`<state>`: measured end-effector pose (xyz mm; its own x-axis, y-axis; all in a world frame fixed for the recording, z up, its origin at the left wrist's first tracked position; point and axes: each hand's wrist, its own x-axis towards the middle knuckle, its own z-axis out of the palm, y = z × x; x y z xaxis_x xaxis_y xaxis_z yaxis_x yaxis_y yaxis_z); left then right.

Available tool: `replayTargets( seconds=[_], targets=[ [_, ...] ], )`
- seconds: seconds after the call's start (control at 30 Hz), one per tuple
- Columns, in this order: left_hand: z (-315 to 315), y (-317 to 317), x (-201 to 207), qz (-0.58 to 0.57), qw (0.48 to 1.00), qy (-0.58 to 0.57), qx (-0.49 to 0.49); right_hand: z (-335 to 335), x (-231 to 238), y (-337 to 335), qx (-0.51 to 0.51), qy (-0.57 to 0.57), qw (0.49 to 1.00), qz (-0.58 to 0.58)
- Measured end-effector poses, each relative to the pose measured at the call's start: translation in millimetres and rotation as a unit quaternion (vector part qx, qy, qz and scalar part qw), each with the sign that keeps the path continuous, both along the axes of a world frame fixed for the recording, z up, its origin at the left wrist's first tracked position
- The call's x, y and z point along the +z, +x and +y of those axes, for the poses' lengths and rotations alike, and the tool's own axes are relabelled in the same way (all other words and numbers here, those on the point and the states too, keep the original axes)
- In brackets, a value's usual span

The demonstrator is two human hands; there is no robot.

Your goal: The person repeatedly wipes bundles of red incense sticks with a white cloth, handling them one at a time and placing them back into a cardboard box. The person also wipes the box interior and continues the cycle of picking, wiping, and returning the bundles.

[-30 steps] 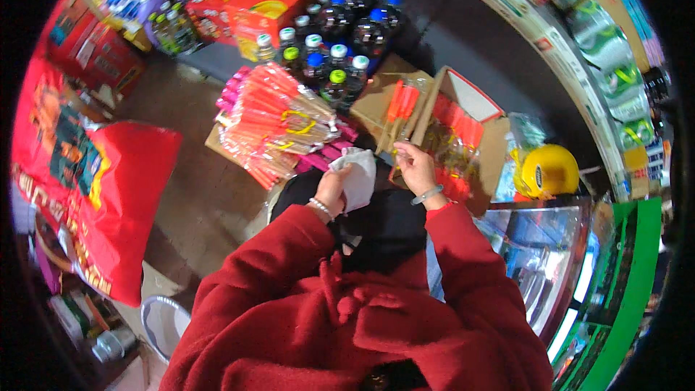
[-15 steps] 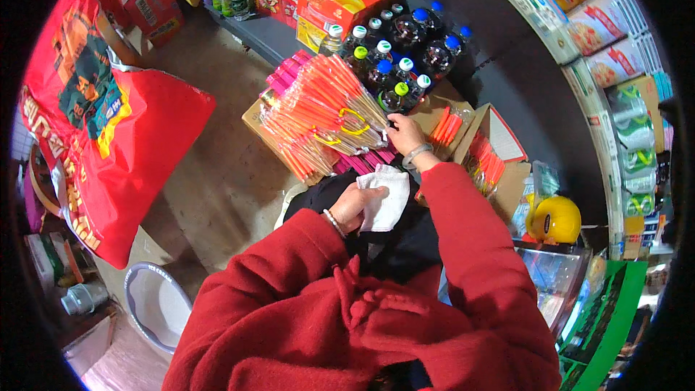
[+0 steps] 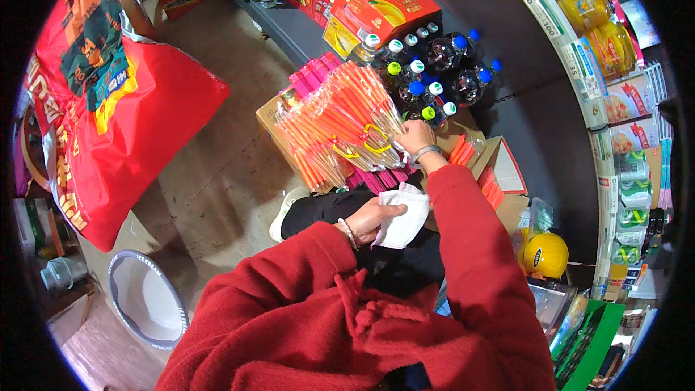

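Note:
My left hand (image 3: 368,220) is closed on a folded white cloth (image 3: 405,219), thumb on top, just above my dark trousers. Farther forward, my right hand (image 3: 415,137) grips the right-hand, pale stick ends of a bundle of orange-topped sticks (image 3: 346,117) in clear plastic; its fingertips are partly hidden. Yellow ties loop around the bundle. It lies over a cardboard box (image 3: 274,124), and magenta sticks (image 3: 316,74) show behind and beneath it.
Dark-drink bottles (image 3: 467,87) crowd behind my right hand, beside an orange carton (image 3: 387,3). An opened box (image 3: 501,166) and a yellow ball-shaped thing (image 3: 545,254) are at right, below shelves of packages (image 3: 628,105). At left are a big red bag (image 3: 152,130) and a grey basin (image 3: 148,300).
The view has shifted, so the bag, bottles and shelves sit at different places in the picture. Both hands keep their holds on the cloth and the bundle's end.

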<state>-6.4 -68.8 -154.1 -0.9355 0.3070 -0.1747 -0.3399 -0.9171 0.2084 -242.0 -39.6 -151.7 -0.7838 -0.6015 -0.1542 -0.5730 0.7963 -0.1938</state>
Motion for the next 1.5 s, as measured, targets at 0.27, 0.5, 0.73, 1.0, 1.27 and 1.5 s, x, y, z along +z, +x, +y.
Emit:
replayTargets(
  seconds=[0.27,0.5,0.73,1.0,1.27,1.5],
  targets=[
    [4,-2,-8,0.010,1.000,-0.004,0.003,-7,13,-4,-0.206,-0.214,0.866,-0.401],
    [10,0,-13,0.004,1.000,-0.019,-0.008,-19,32,17,-0.268,-0.170,0.780,-0.539],
    [9,3,0,0.027,0.999,-0.016,-0.006,15,45,36,-0.161,-0.348,0.754,-0.533],
    [24,5,-11,-0.002,0.996,-0.084,0.010,58,60,63,-0.148,-0.431,0.765,-0.456],
    [-2,29,23,-0.019,0.974,-0.041,0.221,92,76,102,-0.124,-0.489,0.758,-0.413],
    [-36,35,46,0.082,0.940,0.019,0.331,152,88,206,-0.140,-0.518,0.696,-0.477]
  ],
)
